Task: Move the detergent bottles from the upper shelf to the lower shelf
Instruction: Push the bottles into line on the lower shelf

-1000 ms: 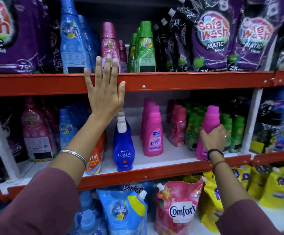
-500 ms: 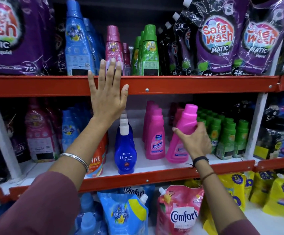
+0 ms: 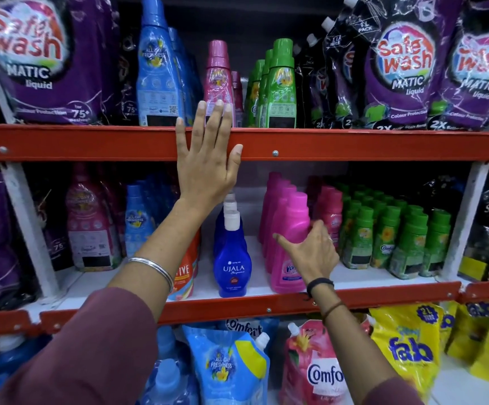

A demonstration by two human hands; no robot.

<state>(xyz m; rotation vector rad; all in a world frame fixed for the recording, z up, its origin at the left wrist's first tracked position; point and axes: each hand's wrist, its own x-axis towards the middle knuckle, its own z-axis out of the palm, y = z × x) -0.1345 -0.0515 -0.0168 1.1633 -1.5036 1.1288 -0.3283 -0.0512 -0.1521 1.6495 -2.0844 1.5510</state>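
My left hand (image 3: 205, 159) lies flat and spread against the red front rail of the upper shelf (image 3: 354, 144), fingertips just below a pink bottle (image 3: 218, 77). Beside that bottle stand a tall blue bottle (image 3: 157, 71) and green bottles (image 3: 280, 86). On the lower shelf (image 3: 369, 296), a pink Vanish bottle (image 3: 288, 238) stands upright at the front of a row of like bottles. My right hand (image 3: 310, 252) is open right beside it, fingers apart, thumb across its lower front, not gripping.
Purple Safe Wash pouches (image 3: 401, 68) flank the upper-shelf bottles. The lower shelf also carries a blue Ujala bottle (image 3: 233, 258), rows of small green Comfort bottles (image 3: 395, 238), and a pink pouch (image 3: 87, 223). Comfort pouches (image 3: 319, 372) and yellow Fab pouches (image 3: 410, 349) fill the bottom level.
My right hand carried the pink Vanish bottle leftward along the lower shelf, stood it in front of the pink row, and let go. My left hand stayed on the rail.
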